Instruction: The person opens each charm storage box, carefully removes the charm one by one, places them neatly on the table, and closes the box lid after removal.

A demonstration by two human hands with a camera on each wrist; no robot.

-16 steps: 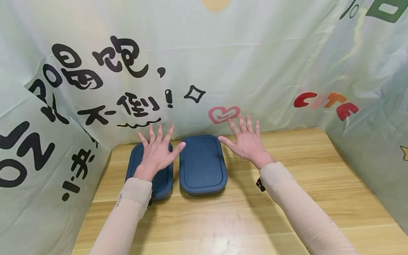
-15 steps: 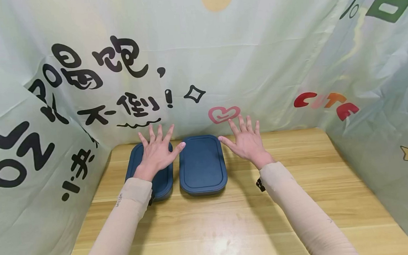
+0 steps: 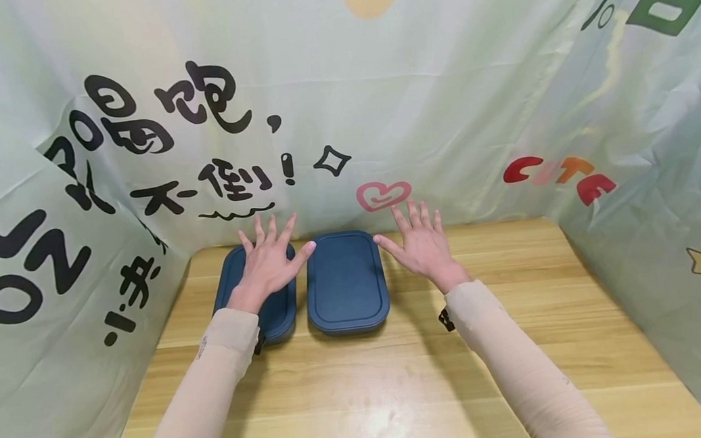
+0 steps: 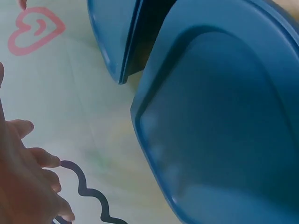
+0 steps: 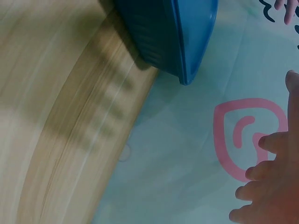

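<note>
Two dark blue lidded boxes lie side by side at the back of the wooden table. Over the left box [image 3: 279, 312] hangs my left hand [image 3: 268, 265], fingers spread and straight, holding nothing. In the left wrist view a gap shows between this hand [image 4: 23, 172] and the box lid [image 4: 224, 112]. The right box [image 3: 347, 282] is fully visible in the head view, its lid flat with a raised rim. To its right my right hand [image 3: 424, 249] is spread above the table, with no object in it; its thumb points toward the box's far right corner.
A pale cloth backdrop [image 3: 441, 117] with printed characters, a pink heart and coloured letters rises behind the table [image 3: 518, 343] and along both sides. A small black item [image 3: 446, 319] shows beneath the right sleeve cuff. Bare wood lies in front of the boxes.
The whole head view has shifted very slightly leftward. Both hands keep the same spread pose, and the boxes stay where they were.
</note>
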